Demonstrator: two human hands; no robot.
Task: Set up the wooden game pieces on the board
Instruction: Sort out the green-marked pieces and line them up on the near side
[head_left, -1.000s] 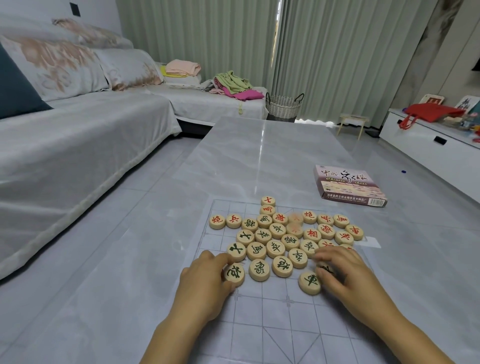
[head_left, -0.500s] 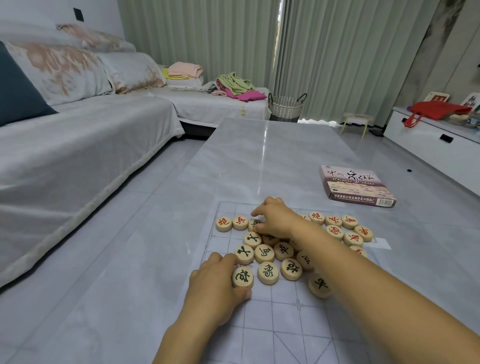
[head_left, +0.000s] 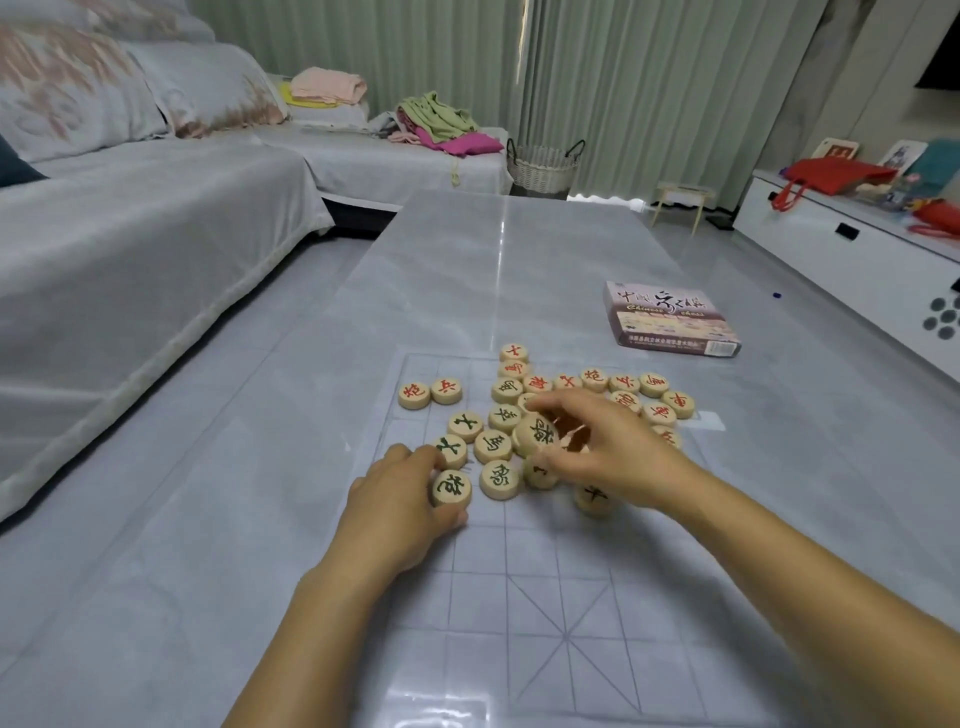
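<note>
Several round wooden game pieces (head_left: 492, 447) with red or green characters lie in a heap on the far half of a thin, clear gridded board (head_left: 561, 613) spread on the grey table. My left hand (head_left: 400, 504) grips a green-marked piece (head_left: 451, 488) at the heap's near left edge. My right hand (head_left: 608, 447) pinches another green-marked piece (head_left: 536, 434), lifted and tilted above the heap. Two red-marked pieces (head_left: 430, 393) sit apart at the board's far left.
The game's box (head_left: 667, 319) lies on the table beyond the heap, to the right. A grey sofa (head_left: 130, 249) runs along the left. A white low cabinet (head_left: 852, 249) stands at the right. A wicker basket (head_left: 543, 163) sits past the table's far end.
My right hand reached into the far side of the heap, then drew back holding a green-marked piece. My left hand stayed on its piece at the near left.
</note>
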